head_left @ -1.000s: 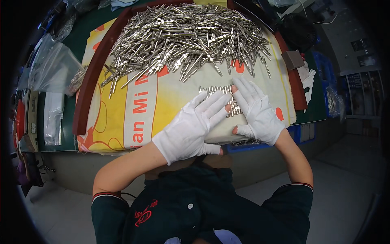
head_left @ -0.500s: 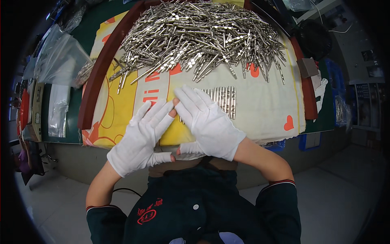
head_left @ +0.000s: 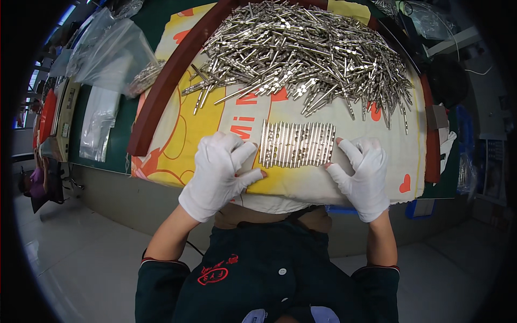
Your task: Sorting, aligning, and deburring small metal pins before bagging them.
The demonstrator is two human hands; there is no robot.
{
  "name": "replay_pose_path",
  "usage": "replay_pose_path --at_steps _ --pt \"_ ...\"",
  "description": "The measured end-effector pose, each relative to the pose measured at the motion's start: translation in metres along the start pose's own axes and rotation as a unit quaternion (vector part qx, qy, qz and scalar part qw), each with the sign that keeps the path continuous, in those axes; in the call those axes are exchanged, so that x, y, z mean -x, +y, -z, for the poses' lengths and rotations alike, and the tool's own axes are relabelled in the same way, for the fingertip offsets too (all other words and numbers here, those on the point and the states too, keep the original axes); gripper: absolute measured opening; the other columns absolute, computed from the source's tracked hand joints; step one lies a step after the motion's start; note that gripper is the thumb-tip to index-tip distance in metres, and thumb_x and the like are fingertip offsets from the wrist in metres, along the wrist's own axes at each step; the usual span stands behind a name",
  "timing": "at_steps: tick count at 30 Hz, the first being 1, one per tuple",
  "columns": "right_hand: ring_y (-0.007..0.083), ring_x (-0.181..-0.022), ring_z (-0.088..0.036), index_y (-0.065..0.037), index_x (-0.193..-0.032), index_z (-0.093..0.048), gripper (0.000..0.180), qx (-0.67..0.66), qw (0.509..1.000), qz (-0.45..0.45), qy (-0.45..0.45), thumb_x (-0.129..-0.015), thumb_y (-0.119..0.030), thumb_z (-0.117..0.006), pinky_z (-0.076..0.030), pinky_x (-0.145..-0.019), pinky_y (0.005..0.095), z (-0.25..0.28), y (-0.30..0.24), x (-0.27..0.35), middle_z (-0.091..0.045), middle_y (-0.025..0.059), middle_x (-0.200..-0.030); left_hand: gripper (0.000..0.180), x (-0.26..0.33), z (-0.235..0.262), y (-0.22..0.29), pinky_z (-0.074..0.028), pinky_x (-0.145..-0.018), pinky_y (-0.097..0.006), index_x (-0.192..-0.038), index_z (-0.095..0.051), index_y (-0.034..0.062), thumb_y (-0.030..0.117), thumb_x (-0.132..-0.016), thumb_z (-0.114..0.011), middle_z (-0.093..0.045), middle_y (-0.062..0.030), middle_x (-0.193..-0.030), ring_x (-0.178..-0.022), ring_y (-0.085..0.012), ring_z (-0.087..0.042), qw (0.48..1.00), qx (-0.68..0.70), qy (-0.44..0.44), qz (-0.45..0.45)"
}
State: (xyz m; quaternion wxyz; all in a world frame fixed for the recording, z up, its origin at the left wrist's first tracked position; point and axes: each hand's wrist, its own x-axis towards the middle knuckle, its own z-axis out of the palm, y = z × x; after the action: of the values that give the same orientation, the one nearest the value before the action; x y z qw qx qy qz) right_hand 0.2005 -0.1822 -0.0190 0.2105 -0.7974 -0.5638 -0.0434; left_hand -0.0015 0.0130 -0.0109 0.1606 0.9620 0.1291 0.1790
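A row of slim shiny metal rods (head_left: 297,144) lies side by side on the cloth, with notches and bands along them. At the row's left end is my left hand (head_left: 218,172), in a white glove with bare thumb and index tips; thumb and index are spread, with nothing between them. My right hand (head_left: 365,177), gloved the same way, is at the right end. Its thumb and index are apart, their tips close to the last rod; whether they touch it I cannot tell. Beyond the row lies a large heap of loose metal rods (head_left: 307,48).
A yellow and cream printed cloth (head_left: 377,161) covers the work surface. Dark red wooden rails (head_left: 163,105) border it left and right. Clear plastic bags (head_left: 102,118) lie on the green table at the left. Blue bins (head_left: 420,208) stand below the right front edge.
My hands have moved apart from near each other, the right one going right past the row. The row of rods, partly covered before, now shows whole. The view has shifted.
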Motion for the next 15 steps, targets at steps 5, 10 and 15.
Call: replay_pose_path --at_steps 5,10,15 --pt "0.0274 -0.086 -0.048 -0.008 -0.114 -0.063 0.050 0.039 0.999 -0.012 -0.031 -0.071 -0.029 -0.078 -0.038 -0.076 0.0413 0.002 -0.008 -0.001 -0.051 0.0094 -0.092 0.035 -0.007 -0.003 0.002 -0.039 -0.068 -0.038 -0.085 -0.061 0.0103 0.026 -0.063 -0.082 -0.051 -0.0057 -0.078 -0.078 -0.0268 -0.053 1.000 0.011 0.004 0.001" --pt "0.0281 -0.086 -0.048 -0.006 -0.112 -0.063 0.049 0.034 0.999 -0.006 -0.032 -0.072 -0.030 -0.077 -0.037 -0.075 0.0414 -0.001 -0.007 -0.001 -0.053 0.0085 -0.090 0.034 -0.004 -0.007 0.002 -0.038 -0.073 -0.038 -0.091 -0.061 0.0124 0.023 -0.065 -0.081 -0.053 -0.0042 -0.085 -0.081 -0.0258 -0.052 1.000 0.002 -0.017 0.003" --pt "0.0289 -0.087 -0.049 -0.006 -0.112 -0.063 0.047 0.047 0.998 -0.001 -0.030 -0.073 -0.031 -0.075 -0.036 -0.075 0.0423 -0.002 -0.009 -0.002 -0.054 0.0083 -0.089 0.038 -0.002 -0.010 0.001 -0.037 -0.079 -0.038 -0.099 -0.063 0.0137 0.020 -0.066 -0.081 -0.055 -0.0036 -0.093 -0.087 -0.0250 -0.052 0.999 0.010 -0.030 0.008"
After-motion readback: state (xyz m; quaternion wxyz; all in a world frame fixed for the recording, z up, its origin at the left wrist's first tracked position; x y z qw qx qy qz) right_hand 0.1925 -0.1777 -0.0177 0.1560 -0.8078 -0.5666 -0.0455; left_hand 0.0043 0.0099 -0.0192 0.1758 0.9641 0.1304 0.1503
